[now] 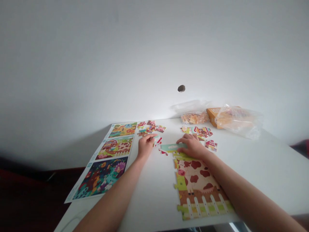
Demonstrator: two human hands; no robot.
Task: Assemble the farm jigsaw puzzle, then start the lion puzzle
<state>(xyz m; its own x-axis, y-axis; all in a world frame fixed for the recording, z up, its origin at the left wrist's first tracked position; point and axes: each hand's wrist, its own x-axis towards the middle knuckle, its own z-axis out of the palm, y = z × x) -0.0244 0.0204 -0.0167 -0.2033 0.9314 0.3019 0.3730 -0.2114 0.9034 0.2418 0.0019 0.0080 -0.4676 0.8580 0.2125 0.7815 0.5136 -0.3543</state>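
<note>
On the white table lies a partly joined jigsaw puzzle [195, 180] showing a spotted cow behind a white fence. My right hand [191, 146] rests on its upper edge, fingers spread over a pale blue sky strip [169, 147]. To the left, my left hand [146, 145] pinches a puzzle piece [157, 140] with pale blue and red on it, just off the strip's left end. Loose puzzle pieces [151, 127] lie beyond my left hand. More loose pieces [202, 131] sit beyond my right hand, and a barn piece [211, 145] lies right of it.
A sheet of three printed pictures [114, 147] lies along the table's left side. At the back stand a clear bag of pieces [194, 117] and an orange box [212, 117], with a crumpled plastic bag [241, 120] over it. A wall [145, 64] with a hole rises behind.
</note>
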